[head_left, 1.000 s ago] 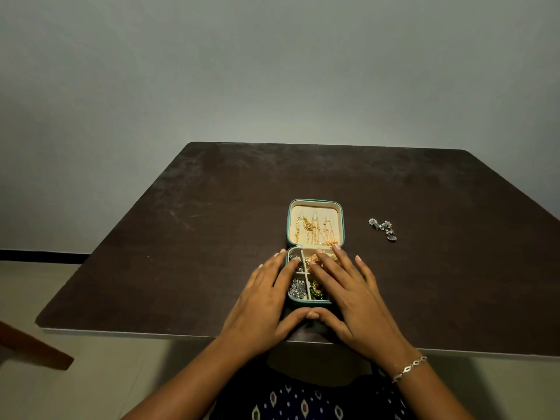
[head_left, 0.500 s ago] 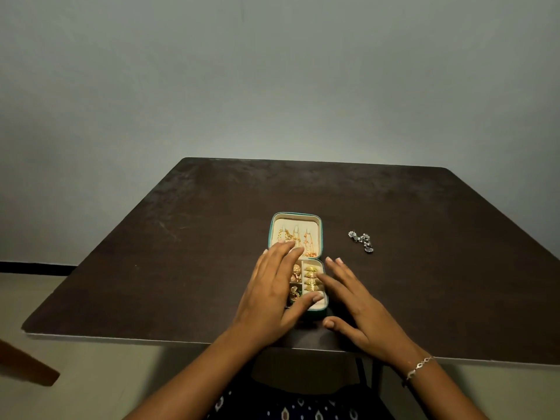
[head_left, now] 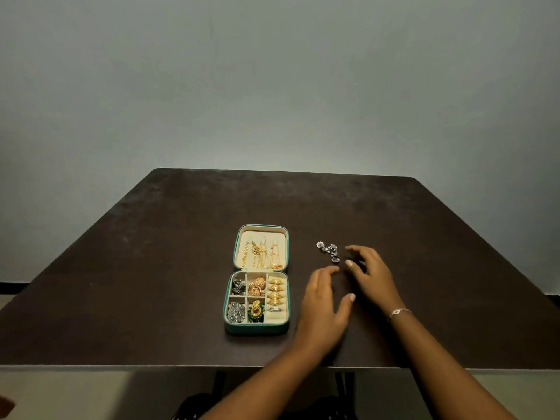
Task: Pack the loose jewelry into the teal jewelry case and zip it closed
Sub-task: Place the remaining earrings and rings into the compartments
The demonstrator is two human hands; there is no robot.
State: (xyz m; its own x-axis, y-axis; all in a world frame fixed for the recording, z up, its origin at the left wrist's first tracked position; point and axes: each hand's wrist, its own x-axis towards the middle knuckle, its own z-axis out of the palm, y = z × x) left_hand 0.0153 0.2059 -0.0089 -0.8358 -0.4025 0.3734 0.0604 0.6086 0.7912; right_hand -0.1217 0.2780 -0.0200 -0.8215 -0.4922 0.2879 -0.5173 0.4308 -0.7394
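Now both my hands are open and empty: my right hand (head_left: 368, 275) curls just beside the loose silver earrings (head_left: 328, 251), my left hand (head_left: 322, 304) beside it, while the teal jewelry case (head_left: 257, 327) lies unzipped to their left, ready for them.

- The scene was dim overall, with a soft pool of light on the wall (head_left: 278, 116) just above the far edge of the desk (head_left: 151, 268), fading to darker corners.
- The dark desk top gave a faint dull sheen at its far side and no hard glare.
- The hands cast only weak, diffuse shadows.
- The wide lens bowed the desk's edges outward.
- The fingers of the right hand (head_left: 369, 274) looked slightly smeared; fine jewelry detail stayed soft.
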